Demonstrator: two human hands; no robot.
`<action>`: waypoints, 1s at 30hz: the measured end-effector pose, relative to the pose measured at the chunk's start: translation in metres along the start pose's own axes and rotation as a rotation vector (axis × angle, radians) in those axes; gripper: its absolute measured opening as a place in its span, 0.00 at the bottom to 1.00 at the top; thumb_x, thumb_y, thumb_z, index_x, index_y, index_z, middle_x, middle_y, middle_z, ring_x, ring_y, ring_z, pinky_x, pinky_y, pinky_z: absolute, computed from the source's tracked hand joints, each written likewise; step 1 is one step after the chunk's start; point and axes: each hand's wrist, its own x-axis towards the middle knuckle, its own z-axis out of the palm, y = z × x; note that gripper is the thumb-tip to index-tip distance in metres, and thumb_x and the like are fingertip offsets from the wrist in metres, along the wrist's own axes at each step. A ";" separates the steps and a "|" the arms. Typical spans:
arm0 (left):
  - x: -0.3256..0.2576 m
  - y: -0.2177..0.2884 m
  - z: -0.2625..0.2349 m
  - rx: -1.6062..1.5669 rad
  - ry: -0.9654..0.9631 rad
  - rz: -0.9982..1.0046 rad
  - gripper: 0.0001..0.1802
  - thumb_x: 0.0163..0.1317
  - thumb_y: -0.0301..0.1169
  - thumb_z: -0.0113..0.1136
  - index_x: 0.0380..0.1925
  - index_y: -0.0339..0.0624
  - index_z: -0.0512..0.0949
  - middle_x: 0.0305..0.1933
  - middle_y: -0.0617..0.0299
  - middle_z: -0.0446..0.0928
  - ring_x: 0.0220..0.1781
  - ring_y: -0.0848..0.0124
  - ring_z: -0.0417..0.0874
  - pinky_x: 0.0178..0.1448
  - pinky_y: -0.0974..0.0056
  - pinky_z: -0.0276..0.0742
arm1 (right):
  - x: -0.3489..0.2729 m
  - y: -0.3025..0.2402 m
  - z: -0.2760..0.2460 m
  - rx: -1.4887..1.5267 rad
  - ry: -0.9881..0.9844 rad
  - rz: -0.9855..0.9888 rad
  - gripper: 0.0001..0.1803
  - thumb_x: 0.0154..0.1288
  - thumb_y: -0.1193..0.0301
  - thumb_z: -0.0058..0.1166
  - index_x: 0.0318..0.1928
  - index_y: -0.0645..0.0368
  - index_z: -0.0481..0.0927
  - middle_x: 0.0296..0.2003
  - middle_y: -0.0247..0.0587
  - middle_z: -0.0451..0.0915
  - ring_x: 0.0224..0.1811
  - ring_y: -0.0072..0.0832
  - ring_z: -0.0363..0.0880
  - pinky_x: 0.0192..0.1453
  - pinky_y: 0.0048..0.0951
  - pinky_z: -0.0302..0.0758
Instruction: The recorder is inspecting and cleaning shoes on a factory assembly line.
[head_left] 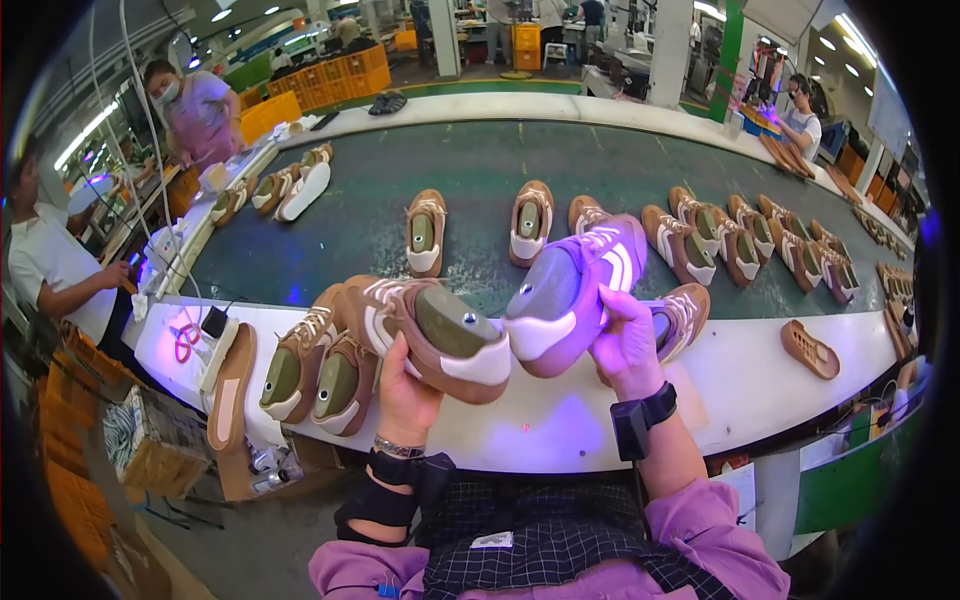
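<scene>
My left hand (pixel 408 400) grips a brown sneaker (pixel 402 310) with a white heel patch and a green last inside. In my right hand (pixel 630 350) is a matching sneaker (pixel 575 295), tinted violet by a light. The two heels are side by side above the white tabletop (pixel 480 430), touching or nearly so. Left of my left hand, two more lasted sneakers (pixel 297 365) stand on the white top. Partly hidden behind my right hand is another sneaker (pixel 688 310). My fingers on the far sides of both held shoes are hidden.
Across the dark green belt (pixel 360 220) stand several similar sneakers (pixel 735 245), mostly at the right. Loose brown soles (pixel 233 390) lie at both ends of the white top, near red-handled scissors (pixel 184 340) at the left. Co-workers (pixel 200 110) stand around the line.
</scene>
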 end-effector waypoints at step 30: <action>0.024 -0.006 0.012 0.082 0.082 0.075 0.28 0.61 0.42 0.56 0.57 0.41 0.65 0.54 0.56 0.74 0.51 0.62 0.80 0.48 0.56 0.84 | 0.013 0.024 -0.007 0.003 0.014 -0.146 0.26 0.65 0.65 0.53 0.60 0.58 0.64 0.55 0.41 0.71 0.59 0.35 0.70 0.63 0.45 0.68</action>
